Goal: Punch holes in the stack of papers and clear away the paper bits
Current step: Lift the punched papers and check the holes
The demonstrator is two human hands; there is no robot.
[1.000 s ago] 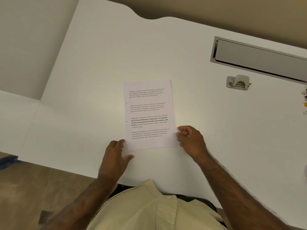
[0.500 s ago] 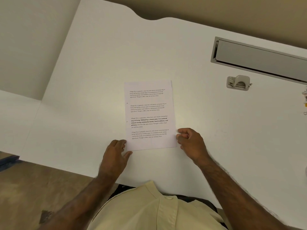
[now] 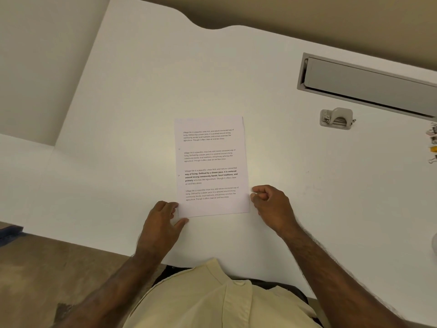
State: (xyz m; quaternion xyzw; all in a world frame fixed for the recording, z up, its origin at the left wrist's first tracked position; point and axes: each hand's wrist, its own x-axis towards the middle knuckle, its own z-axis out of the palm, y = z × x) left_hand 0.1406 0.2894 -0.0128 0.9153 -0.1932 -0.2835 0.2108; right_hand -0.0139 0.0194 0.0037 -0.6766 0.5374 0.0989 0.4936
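The stack of papers, white sheets with printed paragraphs, lies flat in the middle of the white desk. Two tiny dark marks sit on its left margin. My left hand rests on the desk at the stack's lower-left corner, fingertips against the left edge and thumb under the bottom edge. My right hand is curled into a loose fist, its fingertips touching the stack's lower right edge. A small grey hole punch stands apart at the upper right, beyond both hands.
A long grey cable-tray flap is set into the desk behind the punch. Binder clips lie at the right edge of view. The desk's front edge runs just below my hands, with floor at the lower left.
Both hands stay at the stack's lower corners. My left thumb has drawn in under the bottom-left corner, and the stack has barely shifted.
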